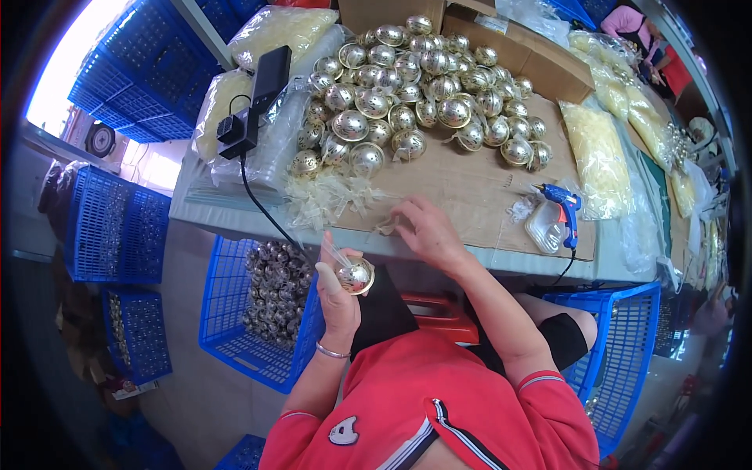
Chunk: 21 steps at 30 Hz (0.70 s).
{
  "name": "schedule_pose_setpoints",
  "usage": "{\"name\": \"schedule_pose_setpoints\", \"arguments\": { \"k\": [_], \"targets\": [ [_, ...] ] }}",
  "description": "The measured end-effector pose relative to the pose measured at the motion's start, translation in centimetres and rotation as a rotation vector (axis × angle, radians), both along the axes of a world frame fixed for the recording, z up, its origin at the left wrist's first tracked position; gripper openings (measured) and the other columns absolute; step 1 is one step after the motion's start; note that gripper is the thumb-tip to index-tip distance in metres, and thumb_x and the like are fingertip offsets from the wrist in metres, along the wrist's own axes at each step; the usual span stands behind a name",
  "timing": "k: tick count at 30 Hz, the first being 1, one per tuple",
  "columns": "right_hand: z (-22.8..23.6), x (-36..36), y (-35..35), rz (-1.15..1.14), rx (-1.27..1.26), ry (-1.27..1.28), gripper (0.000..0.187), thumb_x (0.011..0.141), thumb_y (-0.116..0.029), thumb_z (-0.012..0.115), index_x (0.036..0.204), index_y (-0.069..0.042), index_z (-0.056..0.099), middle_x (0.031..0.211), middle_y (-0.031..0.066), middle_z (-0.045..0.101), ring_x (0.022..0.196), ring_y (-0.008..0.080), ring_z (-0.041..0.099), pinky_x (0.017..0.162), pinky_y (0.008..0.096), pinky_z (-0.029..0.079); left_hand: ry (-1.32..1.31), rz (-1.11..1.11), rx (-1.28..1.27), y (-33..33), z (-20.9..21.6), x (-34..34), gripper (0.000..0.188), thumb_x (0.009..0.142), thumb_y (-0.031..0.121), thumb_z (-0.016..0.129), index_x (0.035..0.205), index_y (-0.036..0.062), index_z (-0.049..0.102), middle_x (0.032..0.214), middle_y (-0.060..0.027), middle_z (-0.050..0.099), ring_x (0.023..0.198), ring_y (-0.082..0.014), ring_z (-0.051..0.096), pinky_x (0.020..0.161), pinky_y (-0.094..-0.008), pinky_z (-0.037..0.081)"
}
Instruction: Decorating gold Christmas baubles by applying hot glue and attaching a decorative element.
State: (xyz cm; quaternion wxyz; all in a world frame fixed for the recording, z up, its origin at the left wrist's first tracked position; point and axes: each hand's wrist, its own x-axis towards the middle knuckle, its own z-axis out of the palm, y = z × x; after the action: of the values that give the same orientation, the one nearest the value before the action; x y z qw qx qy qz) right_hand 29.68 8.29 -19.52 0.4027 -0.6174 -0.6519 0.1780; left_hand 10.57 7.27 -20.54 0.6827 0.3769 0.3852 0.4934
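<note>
A shiny gold ball ornament [354, 272] with dark cut-out marks sits in my left hand [338, 305], which is closed around it. A pale covering wraps that hand's thumb. Above the table's near edge, my right hand [429, 235] has its fingertips drawn together on a pale sheer ribbon bow [384, 228]; the exact hold is partly hidden by the fingers. Just beyond it lies a loose heap of similar sheer ribbon bows [329, 196]. Farther back, a large pile of gold ball ornaments [407, 98] covers much of the cardboard sheet [470, 196], some with ribbon attached.
On the right stand a blue glue gun [565, 205] and a clear plastic tub [546, 229]. A black power strip [270, 78] trails its cord over the left edge. Bags of pale ribbon [597, 157] flank the pile. Blue crates [223, 313] sit below; one holds ornaments.
</note>
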Motion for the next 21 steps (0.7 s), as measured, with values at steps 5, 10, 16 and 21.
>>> {"name": "schedule_pose_setpoints", "arguments": {
  "k": [5, 10, 16, 21],
  "targets": [
    [1.5, -0.1, 1.1, -0.03, -0.061, 0.173, 0.011, 0.077, -0.003, 0.063, 0.088, -0.003, 0.063, 0.085, 0.0124, 0.057, 0.078, 0.0307, 0.059, 0.068, 0.0355, 0.048, -0.008, 0.03, -0.011, -0.1, -0.1, 0.2, 0.075, 0.091, 0.061, 0.034, 0.143, 0.0075, 0.027, 0.097, -0.0046, 0.055, 0.075, -0.0098, 0.054, 0.06, -0.0203, 0.047],
    [-1.1, 0.4, 1.3, -0.049, -0.06, -0.009, 0.011, 0.077, -0.002, 0.063, 0.088, -0.002, 0.063, 0.081, 0.0128, 0.059, 0.076, 0.0309, 0.06, 0.066, 0.0362, 0.048, 0.0, 0.002, -0.008, -0.3, 0.2, 0.0, 0.076, 0.091, 0.061, 0.034, 0.143, 0.0072, 0.027, 0.097, -0.0045, 0.055, 0.075, -0.0095, 0.054, 0.06, -0.0202, 0.046],
    [-2.4, 2.2, -0.4, -0.06, -0.151, 0.057, 0.019, 0.074, -0.003, 0.064, 0.093, -0.003, 0.064, 0.082, 0.0134, 0.06, 0.077, 0.0325, 0.06, 0.07, 0.0386, 0.048, 0.02, 0.008, -0.005, -0.3, -0.3, 0.1, 0.075, 0.091, 0.061, 0.034, 0.144, 0.0074, 0.027, 0.096, -0.0044, 0.054, 0.073, -0.0085, 0.053, 0.055, -0.0189, 0.045],
    [-2.5, 2.4, -1.6, 0.018, -0.062, -0.004, 0.026, 0.074, -0.002, 0.063, 0.099, -0.006, 0.065, 0.083, 0.0124, 0.06, 0.078, 0.0319, 0.059, 0.071, 0.0393, 0.048, 0.029, -0.009, -0.014, -0.3, -0.3, 0.8, 0.074, 0.092, 0.061, 0.033, 0.143, 0.0076, 0.027, 0.096, -0.0043, 0.054, 0.072, -0.0087, 0.053, 0.055, -0.0189, 0.045]
  ]
}}
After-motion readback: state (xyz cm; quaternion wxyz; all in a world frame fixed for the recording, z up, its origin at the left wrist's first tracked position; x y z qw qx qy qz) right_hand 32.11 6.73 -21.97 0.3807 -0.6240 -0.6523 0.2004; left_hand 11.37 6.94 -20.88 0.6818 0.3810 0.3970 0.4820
